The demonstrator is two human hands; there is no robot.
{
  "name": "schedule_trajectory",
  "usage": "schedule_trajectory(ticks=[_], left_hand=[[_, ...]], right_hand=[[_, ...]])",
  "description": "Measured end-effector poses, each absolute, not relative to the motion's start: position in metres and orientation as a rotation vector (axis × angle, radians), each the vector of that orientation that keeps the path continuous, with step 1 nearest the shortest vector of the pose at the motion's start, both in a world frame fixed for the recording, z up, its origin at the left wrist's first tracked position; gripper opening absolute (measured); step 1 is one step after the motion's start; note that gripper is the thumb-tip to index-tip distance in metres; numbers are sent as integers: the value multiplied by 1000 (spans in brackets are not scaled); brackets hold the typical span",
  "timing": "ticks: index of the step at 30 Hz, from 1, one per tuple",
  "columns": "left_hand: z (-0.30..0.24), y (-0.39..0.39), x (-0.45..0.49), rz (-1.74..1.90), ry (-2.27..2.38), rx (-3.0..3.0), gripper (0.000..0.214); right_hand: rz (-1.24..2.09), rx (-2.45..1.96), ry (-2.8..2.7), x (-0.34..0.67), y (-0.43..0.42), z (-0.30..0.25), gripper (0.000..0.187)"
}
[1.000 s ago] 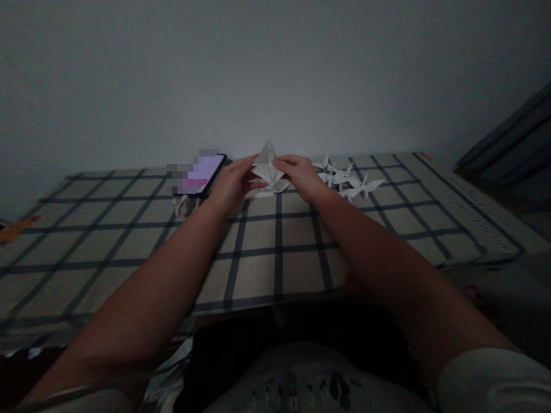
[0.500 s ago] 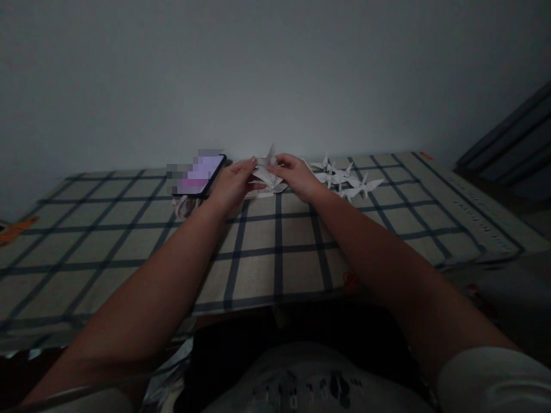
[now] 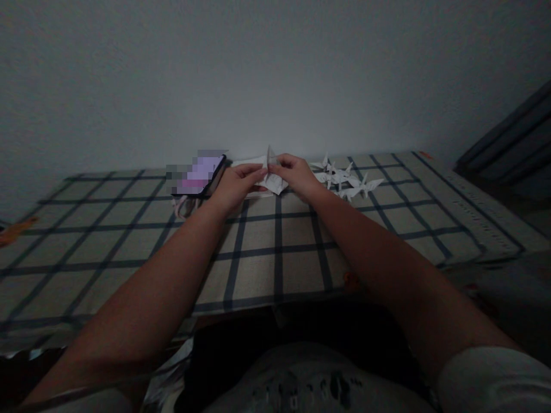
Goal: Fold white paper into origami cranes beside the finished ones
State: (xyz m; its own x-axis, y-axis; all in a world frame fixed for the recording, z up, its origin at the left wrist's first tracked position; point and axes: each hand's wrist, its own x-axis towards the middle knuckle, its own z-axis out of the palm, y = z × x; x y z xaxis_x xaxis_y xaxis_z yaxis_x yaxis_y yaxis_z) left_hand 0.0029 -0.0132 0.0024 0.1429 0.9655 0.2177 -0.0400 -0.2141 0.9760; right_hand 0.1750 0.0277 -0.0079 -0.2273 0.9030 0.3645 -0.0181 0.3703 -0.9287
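Observation:
A piece of folded white paper (image 3: pixel 274 182) with a pointed tip standing up is between my hands, over the middle of the table. My left hand (image 3: pixel 235 184) is closed on its left side, thumb near the central fold. On the other side my right hand (image 3: pixel 298 175) pinches the paper between thumb and fingers. Part of the paper is hidden behind the fingers. Several folded white paper cranes (image 3: pixel 344 179) sit in a cluster just right of my right hand. Flat white paper (image 3: pixel 249 162) lies behind my left hand.
A phone (image 3: pixel 200 175) with a lit, partly blurred screen leans at the left, a pale cable (image 3: pixel 183 207) beneath it. A checked cloth (image 3: pixel 258 269) covers the table. The wall (image 3: pixel 275 74) rises right behind the table's back edge.
My left hand has moved slightly right, its thumb now closer to the paper's centre. The upright tip looks narrower and has shifted a little left. My right hand stays nearly in place.

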Motion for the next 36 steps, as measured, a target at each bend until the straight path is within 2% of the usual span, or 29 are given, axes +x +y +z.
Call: schedule_trajectory(ticks=[9,15,25,36], left_hand=[[0,-5,-1,1354,986,1365,43],[2,-6,1,1344,1040,1298,39],[2,-6,1,1342,1013,1185,34],[-2,-3,-1,1283,1140,1289,36]], right_hand=[[1255,-731,-1527,174,29,-12,32],[1198,-791,-1523,175,27,-9,25],[1281,-751,-1542,177,25,-9,20],[1198,-827,-1576,176,25,-6,23]])
